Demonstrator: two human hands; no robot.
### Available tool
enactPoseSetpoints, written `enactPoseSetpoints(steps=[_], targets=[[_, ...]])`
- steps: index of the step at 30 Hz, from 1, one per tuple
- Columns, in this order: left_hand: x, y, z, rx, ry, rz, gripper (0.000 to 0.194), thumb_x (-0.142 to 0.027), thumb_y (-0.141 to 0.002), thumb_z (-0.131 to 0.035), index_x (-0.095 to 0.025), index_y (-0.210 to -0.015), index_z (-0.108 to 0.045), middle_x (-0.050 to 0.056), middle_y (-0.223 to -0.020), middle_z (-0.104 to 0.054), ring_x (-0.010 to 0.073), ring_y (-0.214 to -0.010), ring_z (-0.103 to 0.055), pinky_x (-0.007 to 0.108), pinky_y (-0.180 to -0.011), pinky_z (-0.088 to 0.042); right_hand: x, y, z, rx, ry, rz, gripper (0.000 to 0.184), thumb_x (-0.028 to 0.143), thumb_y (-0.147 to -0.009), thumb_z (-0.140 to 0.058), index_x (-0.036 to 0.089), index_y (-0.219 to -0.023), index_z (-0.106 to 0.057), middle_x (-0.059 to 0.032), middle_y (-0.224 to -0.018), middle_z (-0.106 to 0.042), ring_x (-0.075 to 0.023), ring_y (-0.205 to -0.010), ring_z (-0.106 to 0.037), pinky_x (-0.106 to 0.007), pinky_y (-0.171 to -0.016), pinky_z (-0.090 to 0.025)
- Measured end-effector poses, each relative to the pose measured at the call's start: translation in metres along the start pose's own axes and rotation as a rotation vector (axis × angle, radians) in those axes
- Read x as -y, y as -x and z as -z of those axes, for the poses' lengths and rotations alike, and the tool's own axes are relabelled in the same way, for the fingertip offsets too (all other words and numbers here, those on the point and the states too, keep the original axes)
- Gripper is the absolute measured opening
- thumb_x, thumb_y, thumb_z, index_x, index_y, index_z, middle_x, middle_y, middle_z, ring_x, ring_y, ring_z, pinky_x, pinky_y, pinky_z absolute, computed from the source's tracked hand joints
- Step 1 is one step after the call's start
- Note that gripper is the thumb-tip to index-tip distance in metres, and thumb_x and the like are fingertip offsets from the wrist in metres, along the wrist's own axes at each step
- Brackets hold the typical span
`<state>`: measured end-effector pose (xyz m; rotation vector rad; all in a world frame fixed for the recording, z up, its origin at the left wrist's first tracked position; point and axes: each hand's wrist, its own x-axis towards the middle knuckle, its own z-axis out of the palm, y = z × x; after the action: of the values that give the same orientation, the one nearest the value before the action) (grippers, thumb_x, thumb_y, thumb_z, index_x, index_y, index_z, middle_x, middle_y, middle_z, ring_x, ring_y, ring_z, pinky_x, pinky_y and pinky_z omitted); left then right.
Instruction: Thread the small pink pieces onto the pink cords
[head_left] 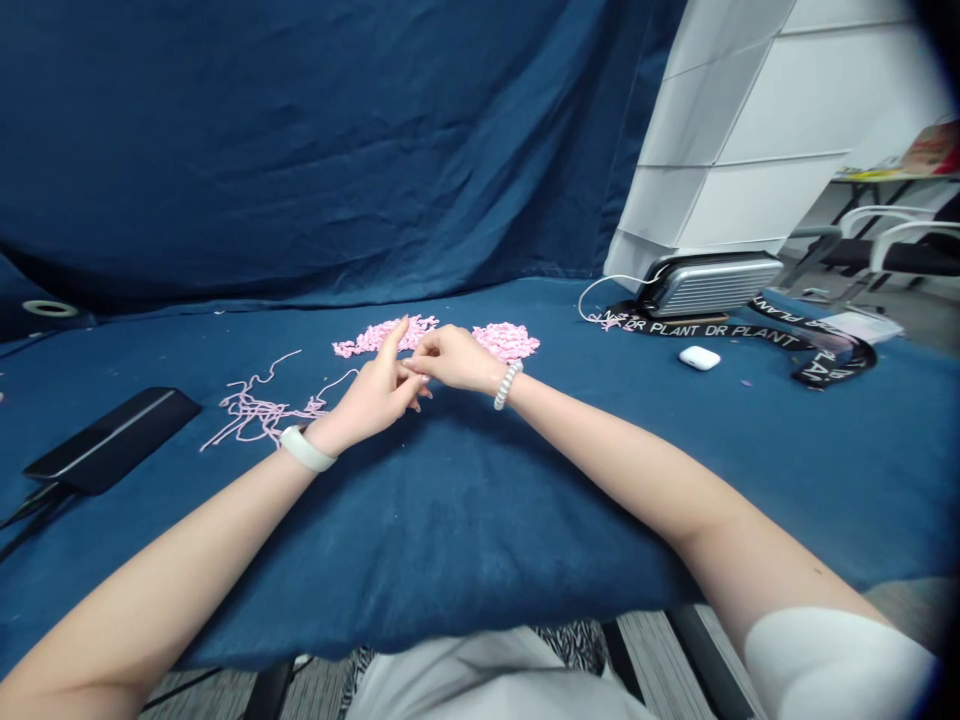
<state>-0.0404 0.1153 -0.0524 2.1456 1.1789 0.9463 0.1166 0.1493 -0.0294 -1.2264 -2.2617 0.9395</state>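
My left hand (379,392) and my right hand (454,358) meet above the middle of the cloth, fingertips touching. Thumb raised, the left hand has its other fingers bent around the meeting point. My right hand pinches there with thumb and index finger; whatever lies between the fingertips is too small to make out. Left of them is a loose tangle of pink yarn strands (259,415), one strand curving up to the left hand's edge. Behind the hands lie two heaps of short, crinkled pink yarn pieces, a left heap (375,337) and a right heap (510,341).
A black power bank-like slab (112,440) with cables lies at left. At right are a white earbud case (699,358), a black lettered strap (697,330) and a ribbed silver case (712,285). Blue cloth (450,520) covers the table; a blue curtain (337,150) hangs behind.
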Motion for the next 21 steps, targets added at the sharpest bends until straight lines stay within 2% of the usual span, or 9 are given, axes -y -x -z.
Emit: enactPoseSetpoints(steps=[2,4,6,9,12,14,16,19,21], targets=[[-0.0014,0.0003,0.0001,0.005,0.005,-0.007,0.079,-0.022,-0.083,-0.049,-0.016,-0.144,0.002,0.003,-0.072,-0.063,0.0133,-0.055,-0.06,0.027,-0.057,-0.049,-0.0005,-0.0024,-0.0005,-0.107,0.008,-0.015,0.054,0.053,-0.073,-0.039,0.003,-0.083,-0.057,0.0007,-0.079,-0.055,0.0156,-0.058,-0.031,-0.001,-0.062,-0.019],[-0.0017,0.0002,0.0007,-0.013,-0.006,-0.006,0.079,-0.022,-0.083,-0.048,-0.015,-0.144,0.002,0.003,-0.071,-0.063,0.0129,-0.055,-0.06,0.025,-0.056,-0.048,-0.0015,-0.0045,-0.0001,-0.146,-0.039,-0.005,0.052,0.051,-0.076,-0.034,0.003,-0.084,-0.055,0.001,-0.081,-0.055,0.0157,-0.059,-0.033,-0.001,-0.062,-0.021],[-0.0014,0.0001,0.0016,-0.037,-0.033,-0.006,0.079,-0.022,-0.083,-0.048,-0.014,-0.144,0.002,0.003,-0.072,-0.063,0.0129,-0.056,-0.06,0.025,-0.056,-0.048,-0.0027,-0.0051,0.0009,-0.125,-0.104,-0.006,0.055,0.052,-0.078,-0.029,0.004,-0.089,-0.054,0.0002,-0.085,-0.056,0.0153,-0.06,-0.036,0.0,-0.062,-0.024],[-0.0023,0.0012,0.0025,-0.054,-0.111,-0.034,0.078,-0.02,-0.083,-0.048,-0.013,-0.144,0.001,0.004,-0.072,-0.064,0.0129,-0.058,-0.061,0.025,-0.061,-0.048,-0.0033,-0.0028,0.0022,0.036,-0.136,-0.073,0.063,0.061,-0.075,-0.032,0.004,-0.096,-0.053,-0.0028,-0.085,-0.056,0.0129,-0.06,-0.04,-0.001,-0.06,-0.028],[-0.0052,0.0031,0.0024,-0.038,-0.181,-0.071,0.076,-0.019,-0.083,-0.047,-0.012,-0.144,-0.002,0.004,-0.072,-0.064,0.014,-0.062,-0.062,0.027,-0.065,-0.047,-0.0012,0.0002,0.0013,0.144,-0.198,-0.105,0.049,0.047,-0.075,-0.04,0.005,-0.097,-0.052,-0.0032,-0.085,-0.056,0.0118,-0.058,-0.041,-0.002,-0.057,-0.031],[-0.0071,0.004,0.002,-0.03,-0.202,-0.082,0.075,-0.019,-0.083,-0.046,-0.012,-0.144,-0.002,0.003,-0.072,-0.064,0.0144,-0.064,-0.063,0.027,-0.067,-0.047,0.0014,0.0008,-0.0004,0.116,-0.303,-0.092,0.037,0.032,-0.076,-0.04,0.006,-0.101,-0.049,-0.0023,-0.086,-0.056,0.0124,-0.057,-0.041,-0.001,-0.057,-0.034],[-0.0081,0.0043,0.0017,-0.04,-0.213,-0.086,0.075,-0.02,-0.083,-0.046,-0.012,-0.144,-0.003,0.003,-0.072,-0.064,0.014,-0.064,-0.062,0.027,-0.068,-0.047,0.0036,0.0001,-0.002,0.051,-0.422,-0.088,0.037,0.026,-0.076,-0.039,0.009,-0.109,-0.044,-0.0011,-0.088,-0.055,0.0128,-0.059,-0.042,-0.001,-0.061,-0.038],[-0.0077,0.0042,0.0018,-0.068,-0.23,-0.087,0.074,-0.02,-0.083,-0.047,-0.013,-0.144,-0.004,0.002,-0.072,-0.065,0.013,-0.061,-0.062,0.026,-0.067,-0.047,0.0044,-0.0012,-0.0024,-0.025,-0.508,-0.1,0.042,0.029,-0.078,-0.039,0.015,-0.117,-0.039,-0.0001,-0.091,-0.055,0.0129,-0.063,-0.046,0.0,-0.064,-0.041],[-0.0064,0.0041,0.0019,-0.078,-0.248,-0.09,0.074,-0.02,-0.083,-0.047,-0.013,-0.144,-0.005,0.002,-0.074,-0.065,0.0129,-0.062,-0.062,0.025,-0.066,-0.046,0.0035,-0.0007,-0.0019,0.027,-0.454,-0.127,0.044,0.038,-0.078,-0.04,0.012,-0.114,-0.043,-0.0019,-0.089,-0.055,0.013,-0.061,-0.045,0.001,-0.062,-0.038]])
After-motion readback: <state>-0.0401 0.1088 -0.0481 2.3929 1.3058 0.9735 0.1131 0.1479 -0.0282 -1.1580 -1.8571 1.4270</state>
